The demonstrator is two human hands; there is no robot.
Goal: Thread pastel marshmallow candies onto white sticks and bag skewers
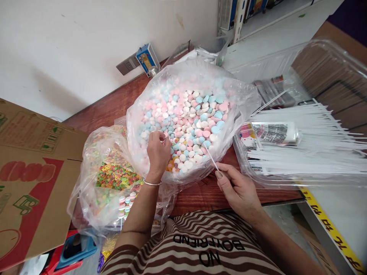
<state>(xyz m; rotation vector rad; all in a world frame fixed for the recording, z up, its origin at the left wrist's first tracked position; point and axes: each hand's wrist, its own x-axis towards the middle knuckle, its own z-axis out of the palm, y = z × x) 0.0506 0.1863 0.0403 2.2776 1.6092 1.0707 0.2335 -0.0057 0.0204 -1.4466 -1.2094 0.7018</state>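
A large clear plastic bag [243,99] lies open, full of pink, white and blue round candies [189,114]. My left hand [158,151] is over the bag's left part, its fingers closed at the candies; what they pinch, if anything, is too small to tell. Between thumb and forefinger my right hand [236,187] holds a thin white stick [212,157] at the bag's lower right edge, its upper end near a pale blue candy. To the left sits a smaller bag of colourful ring-shaped pieces [114,175], with stacked candies on sticks [126,202] near my left forearm.
At the right, a clear plastic tray [243,168] holds many white sticks [304,160] and a small packet [275,133]. A cardboard box [34,172] stands at the left. Behind are a blue box [147,59] and wall sockets [127,65].
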